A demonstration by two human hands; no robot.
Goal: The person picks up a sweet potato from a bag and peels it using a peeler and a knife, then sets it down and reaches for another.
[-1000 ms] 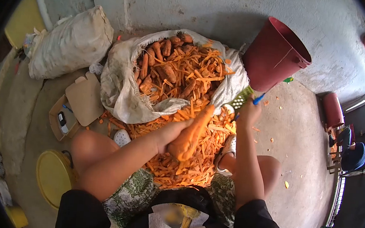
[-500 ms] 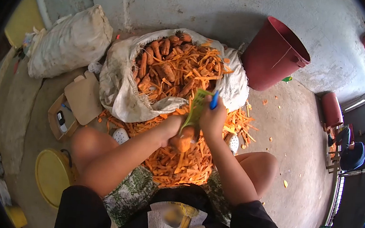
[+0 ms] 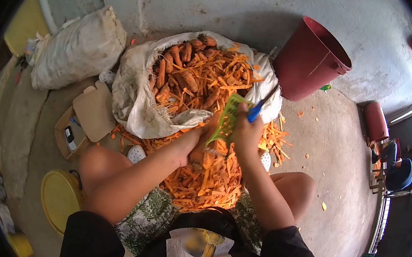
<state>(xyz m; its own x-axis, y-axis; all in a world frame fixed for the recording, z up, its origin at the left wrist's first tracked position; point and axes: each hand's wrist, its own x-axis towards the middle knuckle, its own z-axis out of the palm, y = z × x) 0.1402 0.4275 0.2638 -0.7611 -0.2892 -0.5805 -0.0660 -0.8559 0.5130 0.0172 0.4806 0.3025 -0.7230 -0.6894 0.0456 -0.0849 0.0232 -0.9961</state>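
My left hand (image 3: 189, 145) is closed around a thick carrot (image 3: 200, 157), partly hidden by the fingers. My right hand (image 3: 247, 136) grips a light-green slotted peeler (image 3: 227, 119), its lower end at the carrot. A blue-handled knife (image 3: 255, 112) is also in that hand, its dark blade pointing up and to the right. Beneath both hands lies a heap of orange carrot peelings (image 3: 205, 189) between my legs. Just beyond them, an open white sack (image 3: 128, 104) holds whole carrots (image 3: 185, 80) and many peel strips.
A tall red bin (image 3: 304, 63) stands right of the sack by the wall. To the left are a full white sack (image 3: 80, 49), an open cardboard box (image 3: 73, 139) and a yellow-lidded bucket (image 3: 60, 201). A person (image 3: 400, 174) sits far right.
My right hand has shifted slightly to the right, and the peeler has turned so its slotted face shows more. The knife has swung, its blade now visible toward the upper right.
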